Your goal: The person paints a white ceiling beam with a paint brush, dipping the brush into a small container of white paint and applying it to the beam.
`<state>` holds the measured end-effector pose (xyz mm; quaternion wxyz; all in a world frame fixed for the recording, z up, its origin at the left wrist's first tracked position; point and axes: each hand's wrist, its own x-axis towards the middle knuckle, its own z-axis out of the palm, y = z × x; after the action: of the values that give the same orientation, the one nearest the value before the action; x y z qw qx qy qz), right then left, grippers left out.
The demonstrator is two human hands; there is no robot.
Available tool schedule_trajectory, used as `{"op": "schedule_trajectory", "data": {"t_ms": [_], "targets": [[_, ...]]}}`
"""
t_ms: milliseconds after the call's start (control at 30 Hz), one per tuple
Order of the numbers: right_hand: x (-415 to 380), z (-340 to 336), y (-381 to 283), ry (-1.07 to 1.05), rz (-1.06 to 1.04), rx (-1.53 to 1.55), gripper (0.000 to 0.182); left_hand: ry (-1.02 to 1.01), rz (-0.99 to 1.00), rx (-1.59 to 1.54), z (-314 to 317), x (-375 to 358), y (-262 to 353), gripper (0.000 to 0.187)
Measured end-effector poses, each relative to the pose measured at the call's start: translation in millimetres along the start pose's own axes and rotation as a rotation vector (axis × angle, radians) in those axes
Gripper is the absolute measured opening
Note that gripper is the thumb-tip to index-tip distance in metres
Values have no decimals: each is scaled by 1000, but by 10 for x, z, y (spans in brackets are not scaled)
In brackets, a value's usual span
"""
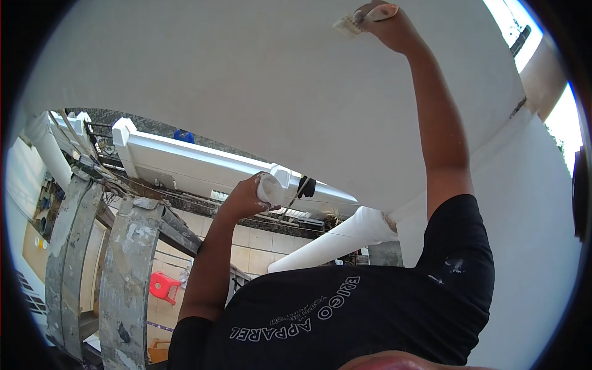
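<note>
My right hand (pixel 377 21) is raised high and closed around the handle of a paintbrush (pixel 346 26). The pale bristles are up against a broad white painted surface (pixel 246 68). Lower down, in front of my chest, my left hand (pixel 242 198) grips a small white cup (pixel 270 190) with its round mouth facing the camera. White smears show on the cup and on my fingers.
Paint-stained scaffold planks (pixel 126 265) run along my left. Below are a tiled floor (pixel 253 246), a red plastic stool (pixel 164 287), a white column (pixel 333 240) and a white boundary wall (pixel 185 148). A blue object (pixel 184 135) lies beyond the wall.
</note>
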<state>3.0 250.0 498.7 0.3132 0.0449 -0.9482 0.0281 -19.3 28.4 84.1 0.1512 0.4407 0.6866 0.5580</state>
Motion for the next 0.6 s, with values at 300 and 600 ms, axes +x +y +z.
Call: {"op": "schedule_trajectory", "data": {"t_ms": [300,600], "targets": [[-919,1366,-256,-7,-616,-686,8,-9,-19,14,-29,-24,100,77],[-330,1039,12,-253,59,173,14,-203,-7,-54,-30,-35,122,76]]}}
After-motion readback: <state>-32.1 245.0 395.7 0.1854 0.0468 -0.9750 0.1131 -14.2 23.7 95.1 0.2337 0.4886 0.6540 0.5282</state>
